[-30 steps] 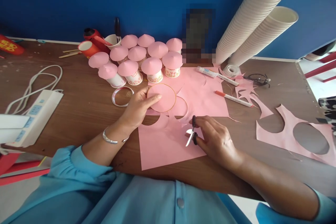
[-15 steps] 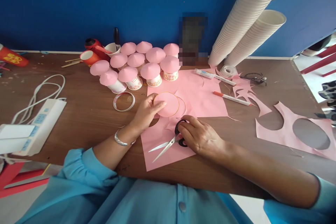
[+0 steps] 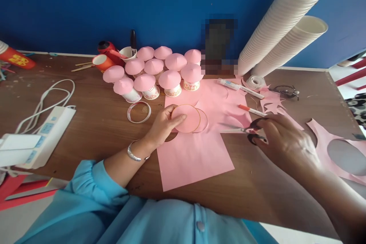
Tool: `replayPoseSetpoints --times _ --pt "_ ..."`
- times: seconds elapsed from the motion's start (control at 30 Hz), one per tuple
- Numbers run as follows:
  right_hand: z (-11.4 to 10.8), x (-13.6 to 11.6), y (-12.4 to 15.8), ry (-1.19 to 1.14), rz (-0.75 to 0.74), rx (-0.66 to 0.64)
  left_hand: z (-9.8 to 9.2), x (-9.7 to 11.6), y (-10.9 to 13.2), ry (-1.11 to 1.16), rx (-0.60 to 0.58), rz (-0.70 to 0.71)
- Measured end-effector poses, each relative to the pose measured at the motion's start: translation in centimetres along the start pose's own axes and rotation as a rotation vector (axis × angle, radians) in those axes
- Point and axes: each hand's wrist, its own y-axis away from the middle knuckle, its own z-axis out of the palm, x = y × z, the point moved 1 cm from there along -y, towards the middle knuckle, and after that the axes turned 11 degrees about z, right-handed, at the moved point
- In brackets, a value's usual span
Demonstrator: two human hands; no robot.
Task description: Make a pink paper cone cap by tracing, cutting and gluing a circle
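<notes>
My left hand (image 3: 164,125) pinches a pink paper circle (image 3: 187,119) with an orange outline, thumb on top. Another round pink piece (image 3: 202,120) shows partly from under its right side. Below them lies a pink paper sheet (image 3: 191,164), and a larger pink sheet (image 3: 214,99) spreads behind. My right hand (image 3: 286,141) grips scissors (image 3: 251,131) by their black handles, over the right edge of the larger sheet. Their blades point left and look blurred. An orange-capped marker (image 3: 251,110) lies just beyond the scissors.
Several paper cups with pink cone tops (image 3: 173,82) stand at the back. Two tall stacks of white cups (image 3: 280,26) lean at the back right. Pink offcuts (image 3: 323,133) lie on the right, a cardboard ring (image 3: 139,112) and a power strip (image 3: 50,135) on the left.
My right hand has carried the scissors to the right, away from the paper circle. A curved pink strip shows near the blades. My left hand keeps its hold on the circle.
</notes>
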Motion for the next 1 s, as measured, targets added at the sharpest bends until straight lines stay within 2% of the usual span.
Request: replayPoseSetpoints --times 0.1,0.17,0.27,0.37,0.5,0.63,0.8,1.0 --pt "-0.3 1.7 0.7 0.060 0.195 -0.080 0.2 0.4 -0.2 0.041 -0.028 -0.020" --pt "-0.4 1.4 0.6 -0.054 0.353 -0.094 0.4 0.8 -0.4 0.039 -0.047 -0.039" --pt "-0.4 -0.5 -0.6 -0.444 0.572 -0.153 1.0 2.0 -1.0 0.041 -0.088 -0.008" --pt "0.2 -3.2 -2.7 -0.895 0.714 -0.371 1.9 3.8 -1.6 0.013 -0.120 0.089" --pt "1.3 -5.9 -5.1 -1.166 0.688 -0.500 3.5 5.8 -2.4 0.014 -0.156 0.171" --pt "2.6 -6.5 -5.4 -1.302 0.645 -0.601 4.6 6.9 -3.1 0.048 -0.192 0.172" --pt "3.4 -5.9 -4.4 -1.404 0.644 -0.695 4.6 6.9 -3.9 0.051 -0.190 0.078" --pt "3.7 -6.1 -4.4 -1.421 0.701 -0.751 4.0 6.2 -4.1 -0.059 -0.174 0.105"
